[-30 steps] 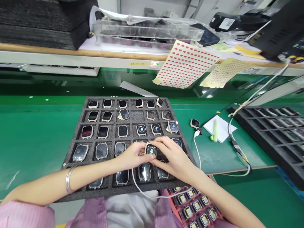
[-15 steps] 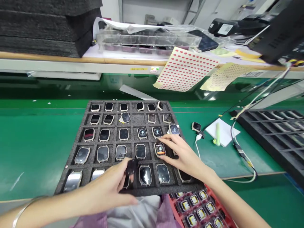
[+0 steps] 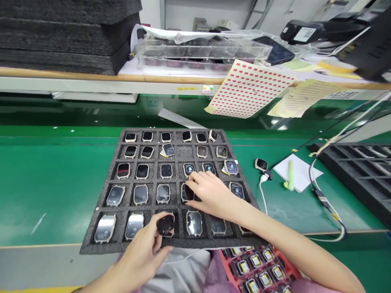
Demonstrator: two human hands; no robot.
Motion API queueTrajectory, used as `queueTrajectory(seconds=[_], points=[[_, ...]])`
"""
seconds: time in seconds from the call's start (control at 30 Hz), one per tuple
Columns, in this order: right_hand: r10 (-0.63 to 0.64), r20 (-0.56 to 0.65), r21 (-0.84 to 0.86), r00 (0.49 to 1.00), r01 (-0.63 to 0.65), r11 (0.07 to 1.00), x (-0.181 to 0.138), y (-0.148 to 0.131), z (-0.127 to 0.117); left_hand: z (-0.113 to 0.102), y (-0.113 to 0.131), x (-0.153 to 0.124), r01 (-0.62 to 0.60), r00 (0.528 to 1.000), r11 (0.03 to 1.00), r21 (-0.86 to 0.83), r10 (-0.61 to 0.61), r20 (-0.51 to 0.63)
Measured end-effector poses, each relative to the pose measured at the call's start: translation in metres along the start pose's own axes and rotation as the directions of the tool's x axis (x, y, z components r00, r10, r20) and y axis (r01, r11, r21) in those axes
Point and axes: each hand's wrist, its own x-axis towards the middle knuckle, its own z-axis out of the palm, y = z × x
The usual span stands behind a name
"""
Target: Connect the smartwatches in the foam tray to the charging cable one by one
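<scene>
A black foam tray [image 3: 100, 203] on the green belt holds several smartwatch bodies in pockets, a few with lit screens. My left hand [image 3: 142, 254] is at the tray's near edge, fingers closed on a small black puck-like piece [image 3: 165, 225]. My right hand [image 3: 212, 191] reaches over the tray's middle. Its fingers and thumb curl around a watch body [image 3: 186, 192] in the fourth row, partly covering it. Just right of that hand a lit watch [image 3: 236, 190] lies in its pocket.
A red tray [image 3: 227, 264] of small yellow-framed parts sits on my lap at lower right. A loose watch [image 3: 261, 164], white cable [image 3: 263, 195], paper with a green pen [image 3: 297, 173] and another black tray [image 3: 351, 175] lie to the right. Sticker sheets [image 3: 249, 87] hang off the shelf.
Both hands held one lit watch together; they have parted. My left hand drew back toward me with the black piece, and my right hand shifted left onto the neighbouring watch.
</scene>
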Motion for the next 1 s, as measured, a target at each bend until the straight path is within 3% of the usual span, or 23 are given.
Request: queueTrajectory(seconds=[0.13, 0.27, 0.43, 0.67, 0.87, 1.0], points=[[0.047, -0.007, 0.132, 0.999, -0.045, 0.99, 0.002, 0.019, 0.0, 0.005, 0.016, 0.016, -0.059, 0.998, 0.997, -0.041, 0.059, 0.005], [0.09, -0.058, 0.311, 0.994, -0.068, 0.948, 0.001, 0.039, -0.004, 0.002, 0.037, 0.037, -0.03, 0.997, 0.947, -0.32, 0.051, 0.057], [0.153, -0.204, 0.596, 0.967, -0.001, 0.803, -0.006, 0.02, -0.021, -0.008, 0.039, 0.05, 0.046, 0.986, 0.827, -0.56, 0.053, 0.16], [-0.148, -0.087, 0.545, 0.985, 0.172, 0.821, -0.004, -0.017, -0.018, -0.007, 0.035, 0.051, -0.007, 0.987, 0.768, -0.64, 0.106, 0.117], [-0.185, -0.065, 0.421, 0.981, 0.195, 0.886, 0.001, -0.015, -0.013, -0.005, 0.039, 0.053, 0.032, 0.995, 0.795, -0.606, 0.033, 0.096], [-0.183, -0.089, 0.472, 0.979, 0.203, 0.858, 0.003, -0.015, -0.007, -0.007, 0.041, 0.053, 0.044, 0.996, 0.795, -0.605, 0.011, 0.087]])
